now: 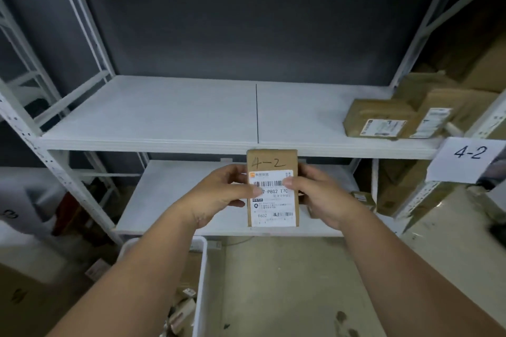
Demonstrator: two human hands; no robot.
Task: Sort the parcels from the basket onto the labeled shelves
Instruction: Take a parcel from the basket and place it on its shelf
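Brown cardboard is what both hands have hold of in the head view, the only one here: a small parcel (272,189) held upright in front of the shelving, its white shipping label facing the camera and "4-2" handwritten across its top. The left hand (223,192) pinches its left edge, thumb pressed over the label near the barcode; the right hand (315,194) grips the right edge, thumb likewise on the label. The parcel hangs in the air, touching no shelf, just below the front lip of the middle shelf (164,117).

To the right, a paper tag reading "4-2" (468,159) hangs on the upright post at that shelf's level. Two other cardboard boxes (383,122) already sit at the far right of the same shelf. Near the bottom left, the white basket (201,276) shows more parcels inside.

The chief risk, as I judge it, is misplacement. The tag sits on the post between this bay and the next one to the right, so it is not plain which bay it names; setting the parcel on the wide bare left part may put it in the wrong place. A lower shelf (175,200) lies directly behind the parcel, and lowering rather than lifting would land it there. The grip is only by the edges, so shifting to one hand to reach could let the box slip and fall toward the basket or floor.
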